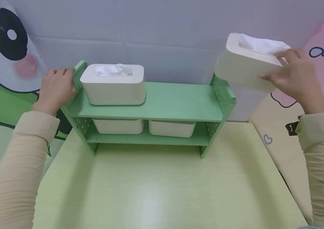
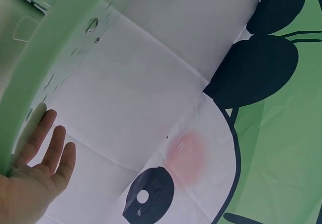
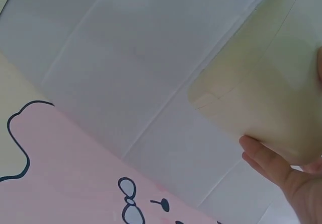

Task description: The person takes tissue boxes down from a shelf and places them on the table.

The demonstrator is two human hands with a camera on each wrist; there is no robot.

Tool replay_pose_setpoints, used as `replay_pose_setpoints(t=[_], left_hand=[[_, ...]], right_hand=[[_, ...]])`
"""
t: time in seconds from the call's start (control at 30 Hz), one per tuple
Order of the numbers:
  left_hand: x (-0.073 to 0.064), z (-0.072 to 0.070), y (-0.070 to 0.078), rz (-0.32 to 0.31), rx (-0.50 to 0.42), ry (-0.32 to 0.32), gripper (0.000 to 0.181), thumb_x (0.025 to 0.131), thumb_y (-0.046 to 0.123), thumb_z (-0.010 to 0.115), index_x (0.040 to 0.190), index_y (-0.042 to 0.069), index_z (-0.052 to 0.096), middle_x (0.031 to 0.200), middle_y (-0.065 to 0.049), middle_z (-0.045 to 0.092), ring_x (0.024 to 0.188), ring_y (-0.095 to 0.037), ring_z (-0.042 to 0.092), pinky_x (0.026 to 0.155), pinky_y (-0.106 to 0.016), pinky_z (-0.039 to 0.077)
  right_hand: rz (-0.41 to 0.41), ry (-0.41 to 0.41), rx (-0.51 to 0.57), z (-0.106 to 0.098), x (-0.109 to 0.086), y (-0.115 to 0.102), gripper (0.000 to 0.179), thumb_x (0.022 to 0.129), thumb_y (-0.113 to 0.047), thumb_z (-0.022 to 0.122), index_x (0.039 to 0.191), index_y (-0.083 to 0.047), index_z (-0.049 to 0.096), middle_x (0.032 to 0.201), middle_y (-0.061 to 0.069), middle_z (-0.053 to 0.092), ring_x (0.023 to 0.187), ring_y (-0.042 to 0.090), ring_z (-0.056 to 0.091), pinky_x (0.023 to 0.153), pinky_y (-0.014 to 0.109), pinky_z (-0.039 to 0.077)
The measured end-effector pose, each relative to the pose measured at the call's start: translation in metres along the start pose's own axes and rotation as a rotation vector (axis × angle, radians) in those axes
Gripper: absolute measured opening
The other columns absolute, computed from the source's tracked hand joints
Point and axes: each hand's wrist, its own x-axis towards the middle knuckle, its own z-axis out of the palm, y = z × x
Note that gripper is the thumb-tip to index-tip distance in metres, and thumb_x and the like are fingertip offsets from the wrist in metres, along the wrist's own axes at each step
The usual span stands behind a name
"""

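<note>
My right hand [image 1: 296, 74] holds a white tissue box [image 1: 245, 68] tilted in the air above the right end of a green two-tier shelf [image 1: 179, 98], a white tissue sticking out of its top. In the right wrist view, fingers [image 3: 266, 158] press the tissue box's [image 3: 256, 88] side near its lower corner. At the left end, my left hand [image 1: 57, 89] rests against the shelf's side panel [image 2: 55, 38], fingers extended in the left wrist view and its thumb hidden. A second tissue box [image 1: 116, 90] stands on the upper tier's left side.
Two white containers [image 1: 119, 126] sit side by side on the lower tier, partly hidden by the upper board. The shelf stands at the back of a pale yellow-green table [image 1: 150, 181]. Behind it hangs a pale sheet [image 1: 165, 28] with cartoon figures at both sides.
</note>
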Motion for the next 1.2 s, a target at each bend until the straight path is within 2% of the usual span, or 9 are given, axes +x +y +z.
replay_pose_setpoints(t=[0.2,0.43,0.57,0.77,0.93,1.07,1.2], left_hand=[[0.001,-0.001,0.004,0.000,0.002,-0.007,0.050,0.090,0.006,0.025,0.138,-0.007,0.029,0.132,-0.034,0.038,0.112,-0.055,0.031,0.092,-0.064,0.027],[0.002,0.000,0.005,0.002,0.005,-0.008,0.050,0.090,0.006,0.026,0.138,-0.007,0.029,0.132,-0.034,0.038,0.112,-0.055,0.031,0.093,-0.064,0.027],[0.002,0.001,0.005,0.003,0.003,0.007,0.050,0.090,0.007,0.026,0.137,-0.008,0.031,0.130,-0.034,0.039,0.111,-0.055,0.032,0.091,-0.064,0.028],[0.002,0.000,0.007,-0.008,0.009,-0.002,0.050,0.090,0.007,0.025,0.137,-0.007,0.031,0.131,-0.033,0.039,0.112,-0.054,0.032,0.092,-0.063,0.028],[0.002,-0.001,0.009,-0.018,-0.003,-0.017,0.050,0.091,0.007,0.025,0.138,-0.007,0.029,0.132,-0.033,0.038,0.113,-0.054,0.031,0.091,-0.064,0.027],[0.002,-0.001,0.009,-0.017,-0.009,-0.020,0.050,0.091,0.007,0.025,0.139,-0.006,0.029,0.132,-0.033,0.038,0.113,-0.054,0.031,0.092,-0.063,0.027],[0.001,0.000,0.010,-0.016,-0.007,-0.030,0.050,0.091,0.007,0.026,0.139,-0.006,0.027,0.132,-0.033,0.038,0.114,-0.054,0.030,0.093,-0.063,0.026]], right_hand=[[0.053,0.004,-0.012,-0.004,-0.010,0.023,0.059,0.075,-0.025,0.069,0.120,0.008,0.048,0.129,0.031,0.043,0.120,0.047,0.035,0.099,0.060,0.026],[0.012,0.079,-0.016,0.001,-0.028,0.049,0.053,0.071,-0.018,0.070,0.112,0.009,0.050,0.113,0.033,0.048,0.111,0.046,0.036,0.089,0.060,0.028],[0.005,0.101,-0.008,0.009,-0.038,0.061,0.053,0.071,-0.019,0.071,0.111,0.009,0.050,0.112,0.033,0.048,0.110,0.048,0.038,0.085,0.063,0.028],[0.007,0.081,0.002,0.027,-0.055,0.078,0.052,0.072,-0.021,0.071,0.110,0.007,0.050,0.113,0.032,0.048,0.109,0.049,0.038,0.083,0.064,0.027],[0.061,0.044,0.017,0.047,-0.071,0.092,0.052,0.073,-0.019,0.071,0.114,0.006,0.049,0.115,0.032,0.044,0.109,0.052,0.036,0.082,0.065,0.027],[0.066,0.053,0.054,0.065,-0.085,0.102,0.053,0.071,-0.014,0.072,0.116,0.006,0.050,0.116,0.032,0.042,0.105,0.053,0.037,0.080,0.066,0.029],[0.095,0.021,0.085,0.083,-0.099,0.110,0.054,0.073,-0.015,0.072,0.119,0.003,0.049,0.122,0.030,0.040,0.106,0.053,0.037,0.080,0.068,0.026]])
